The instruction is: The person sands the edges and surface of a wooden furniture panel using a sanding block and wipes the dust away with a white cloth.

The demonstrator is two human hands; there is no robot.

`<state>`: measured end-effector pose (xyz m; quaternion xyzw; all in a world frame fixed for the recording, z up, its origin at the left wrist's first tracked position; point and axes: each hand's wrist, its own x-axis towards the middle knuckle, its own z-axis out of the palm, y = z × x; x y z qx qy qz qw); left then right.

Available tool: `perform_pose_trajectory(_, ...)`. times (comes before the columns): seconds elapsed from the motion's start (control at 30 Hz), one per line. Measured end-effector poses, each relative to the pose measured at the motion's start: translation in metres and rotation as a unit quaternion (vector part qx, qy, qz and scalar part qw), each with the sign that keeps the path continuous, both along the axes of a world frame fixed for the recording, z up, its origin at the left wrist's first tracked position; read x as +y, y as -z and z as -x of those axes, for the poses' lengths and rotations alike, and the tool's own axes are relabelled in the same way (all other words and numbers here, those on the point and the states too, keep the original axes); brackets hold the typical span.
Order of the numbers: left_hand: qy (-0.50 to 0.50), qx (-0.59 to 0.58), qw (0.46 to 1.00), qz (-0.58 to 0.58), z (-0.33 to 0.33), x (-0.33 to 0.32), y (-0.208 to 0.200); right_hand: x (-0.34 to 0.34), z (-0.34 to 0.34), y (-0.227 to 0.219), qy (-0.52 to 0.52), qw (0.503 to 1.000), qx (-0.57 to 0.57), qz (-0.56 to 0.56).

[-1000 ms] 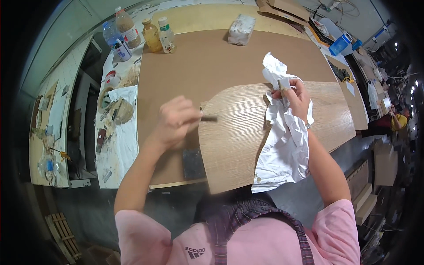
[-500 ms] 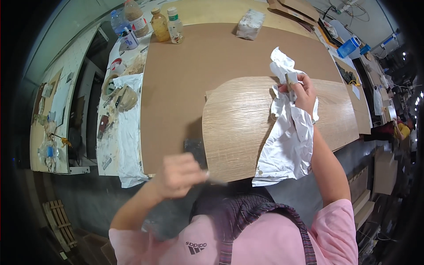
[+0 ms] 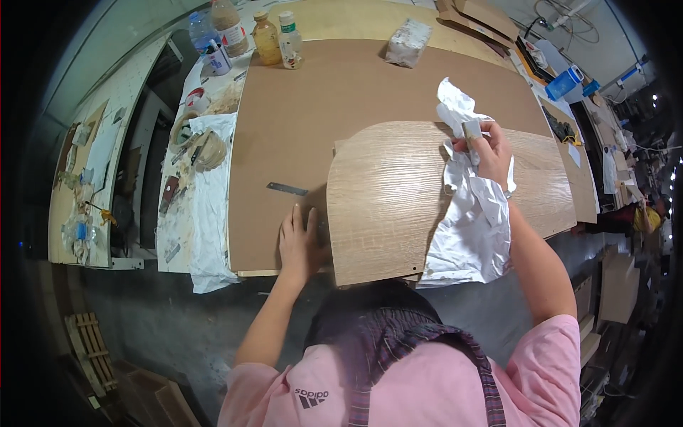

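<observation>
My right hand (image 3: pixel 491 153) is closed round a small pale grey block (image 3: pixel 472 131), fingers pinching it above the wood-grain panel (image 3: pixel 384 206). Crumpled white paper (image 3: pixel 473 228) lies under that hand and hangs over the panel's near edge. My left hand (image 3: pixel 299 245) rests by the near edge of the brown board (image 3: pixel 277 128), its fingers stretched forward and apart. A dark thing beside the panel's left edge is mostly hidden by this hand and shadow. Just beyond the fingertips lies a flat, dark metal strip (image 3: pixel 287 188), apart from the hand.
Bottles (image 3: pixel 267 39) stand at the far left, near a cup of pens (image 3: pixel 217 58). Tape rolls (image 3: pixel 210 151) and another white sheet (image 3: pixel 212 206) lie along the left side. A whitish wrapped block (image 3: pixel 408 43) sits at the back. A blue bottle (image 3: pixel 564 83) is at far right.
My left hand has moved forward from the near edge onto the brown board, its fingers now extended. The metal strip now lies on the board. My right hand still grips the block.
</observation>
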<state>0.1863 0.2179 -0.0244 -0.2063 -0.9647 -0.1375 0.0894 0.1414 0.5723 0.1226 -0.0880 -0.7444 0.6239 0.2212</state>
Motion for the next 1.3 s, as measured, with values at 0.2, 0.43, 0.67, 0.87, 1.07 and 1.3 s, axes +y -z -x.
perform_pose_trajectory(0.2,0.004,-0.125,0.914,-0.386,-0.005,-0.018,-0.092,0.029,-0.003,0.01,-0.017,1.0,0.017,0.003)
perform_pose_trajectory(0.43,0.207,-0.014,0.952,-0.226,0.027,-0.02,-0.13,0.012,-0.001,0.005,-0.019,1.0,-0.018,0.002)
perform_pose_trajectory(0.67,0.322,0.054,0.918,-0.223,0.049,-0.011,-0.119,0.022,0.001,0.007,-0.043,0.999,0.001,0.004)
perform_pose_trajectory(0.87,0.343,-0.085,0.905,-0.236,0.075,-0.002,-0.143,0.026,-0.006,0.006,-0.035,0.999,0.002,0.031)
perform_pose_trajectory(1.07,0.176,-0.109,0.934,-0.291,0.147,0.012,-0.138,0.018,-0.001,0.003,-0.049,0.997,0.02,0.051)
perform_pose_trajectory(1.3,0.175,-0.157,0.93,-0.284,0.16,0.015,-0.113,0.025,-0.006,0.002,-0.049,0.996,0.017,0.073)
